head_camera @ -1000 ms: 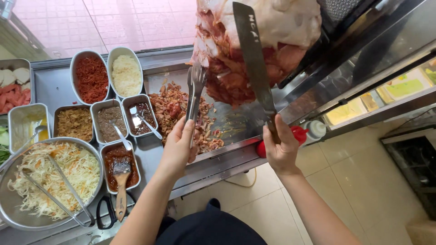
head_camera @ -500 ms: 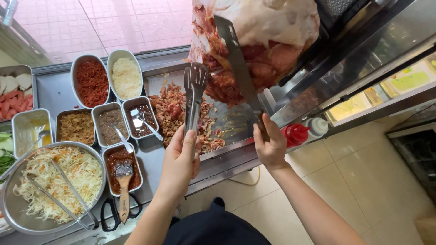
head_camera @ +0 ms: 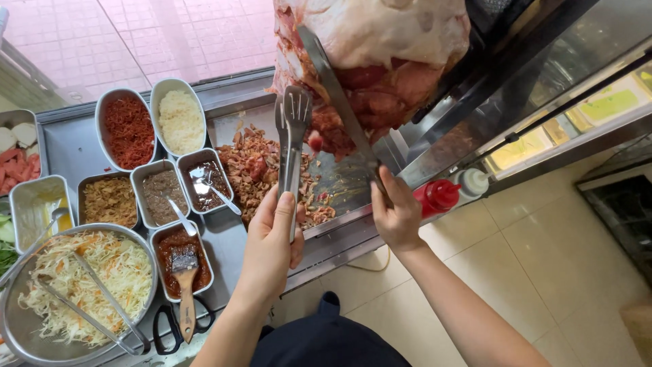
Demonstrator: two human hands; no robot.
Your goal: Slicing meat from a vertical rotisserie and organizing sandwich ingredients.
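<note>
A red squeeze bottle (head_camera: 436, 196) and a white squeeze bottle (head_camera: 473, 181) are seen lying at the bench's (head_camera: 68, 153) right edge, just beside the right hand (head_camera: 396, 216). Behind them, yellow and green labelled panels (head_camera: 598, 109) are seen under glass on a sloped counter front; their print cannot be read.

On the steel bench, oval tubs of shredded red filling (head_camera: 127, 129) and pale grated filling (head_camera: 180, 121) are set side by side at the back. In front of them, small square tubs of brown sauces and crumbs (head_camera: 161, 196) are ranged, some with spoons. A brush (head_camera: 184, 280) is stood in the nearest sauce tub. A large metal bowl of shredded cabbage (head_camera: 80, 282) with tongs in it is placed at the near left, and black-handled scissors (head_camera: 178, 325) lie beside it. Sliced tomato (head_camera: 15, 170) is seen at the far left.

A cone of stacked meat (head_camera: 370, 64) hangs above a tray of cut meat shavings (head_camera: 261, 173).

The left hand (head_camera: 272, 241) is raised, fingers closed around the handle of metal tongs (head_camera: 291, 146), which are held upright with their tips just beside the cone. The right hand's fingers are closed around the handle of a long knife (head_camera: 336, 95), whose blade is laid slantwise against the meat's face.
</note>
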